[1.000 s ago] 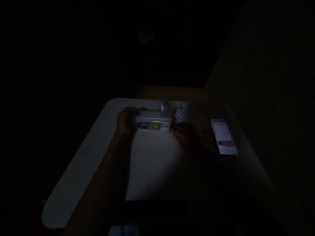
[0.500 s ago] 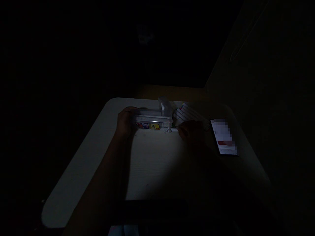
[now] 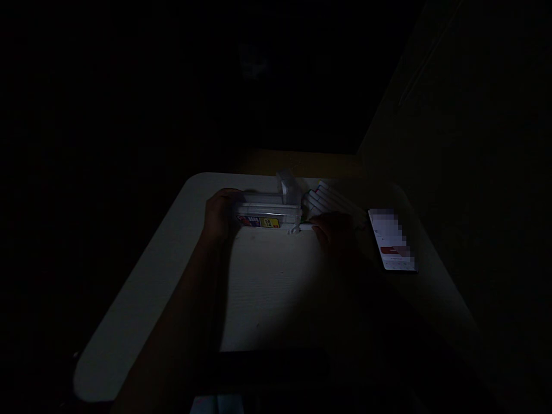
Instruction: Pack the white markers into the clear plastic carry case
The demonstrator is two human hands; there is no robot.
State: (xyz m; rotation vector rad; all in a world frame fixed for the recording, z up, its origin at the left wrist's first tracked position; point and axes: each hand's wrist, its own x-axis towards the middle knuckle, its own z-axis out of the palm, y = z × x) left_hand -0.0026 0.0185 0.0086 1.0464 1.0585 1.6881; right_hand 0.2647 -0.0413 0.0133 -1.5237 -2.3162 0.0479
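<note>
Near the far edge of the table [image 3: 267,287], my left hand [image 3: 222,214] has its fingers clenched on the clear plastic box [image 3: 267,214]. It is too dark to tell if my right hand [image 3: 334,230] grasps the small white stick [image 3: 305,227]. A loose grip could let the box slip into the white markers [image 3: 330,201].

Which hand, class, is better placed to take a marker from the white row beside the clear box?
The right hand, probably: it lies just in front of the white markers, while the left hand holds the left end of the clear plastic box, which stands between it and them.
</note>
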